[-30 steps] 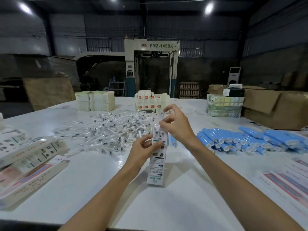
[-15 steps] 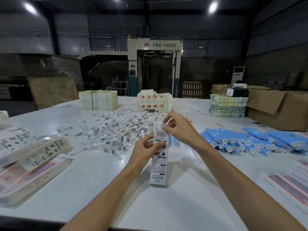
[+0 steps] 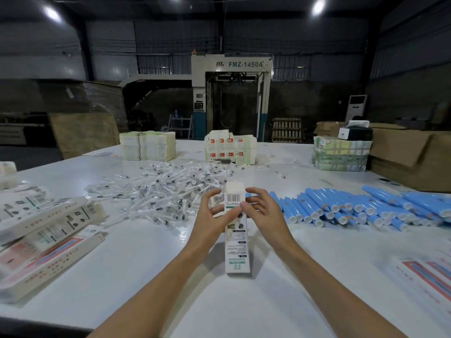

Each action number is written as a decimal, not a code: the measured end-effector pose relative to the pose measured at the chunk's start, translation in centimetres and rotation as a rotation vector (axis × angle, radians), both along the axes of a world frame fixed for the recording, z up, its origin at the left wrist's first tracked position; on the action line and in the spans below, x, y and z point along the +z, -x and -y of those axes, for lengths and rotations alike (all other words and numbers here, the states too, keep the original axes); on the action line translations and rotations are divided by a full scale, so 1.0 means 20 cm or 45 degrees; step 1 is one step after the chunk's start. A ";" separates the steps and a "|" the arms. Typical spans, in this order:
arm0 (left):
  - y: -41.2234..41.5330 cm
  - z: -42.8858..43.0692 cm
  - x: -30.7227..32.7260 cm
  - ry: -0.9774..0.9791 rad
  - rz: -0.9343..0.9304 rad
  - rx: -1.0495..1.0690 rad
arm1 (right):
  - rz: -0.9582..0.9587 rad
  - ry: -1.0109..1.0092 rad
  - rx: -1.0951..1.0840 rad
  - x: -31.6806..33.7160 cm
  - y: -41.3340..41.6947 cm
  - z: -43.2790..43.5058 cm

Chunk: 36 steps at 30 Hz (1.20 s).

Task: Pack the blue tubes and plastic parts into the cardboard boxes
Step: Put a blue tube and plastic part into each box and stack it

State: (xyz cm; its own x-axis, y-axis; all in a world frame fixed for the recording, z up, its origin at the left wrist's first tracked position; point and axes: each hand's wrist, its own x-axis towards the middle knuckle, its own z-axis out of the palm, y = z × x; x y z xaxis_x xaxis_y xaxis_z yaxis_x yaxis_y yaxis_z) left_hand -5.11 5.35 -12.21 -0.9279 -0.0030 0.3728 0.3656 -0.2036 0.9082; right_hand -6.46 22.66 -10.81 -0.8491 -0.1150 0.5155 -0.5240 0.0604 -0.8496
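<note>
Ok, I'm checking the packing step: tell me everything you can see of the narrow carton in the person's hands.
The narrow carton is white printed cardboard, with a barcode near the top and green lettering low down. It stands upright, lower end seemingly on the white table, top flap raised. The left hand and right hand grip its upper part from either side.

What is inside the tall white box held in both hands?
None of its contents show. The box stands on the table with its top flap raised. The left hand and right hand grip its upper end. Its printed walls and flap hide the inside.
</note>
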 end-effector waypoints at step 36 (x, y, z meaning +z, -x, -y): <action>-0.04 -0.02 0.01 0.152 -0.001 -0.154 | 0.132 0.065 0.078 0.02 0.07 -0.12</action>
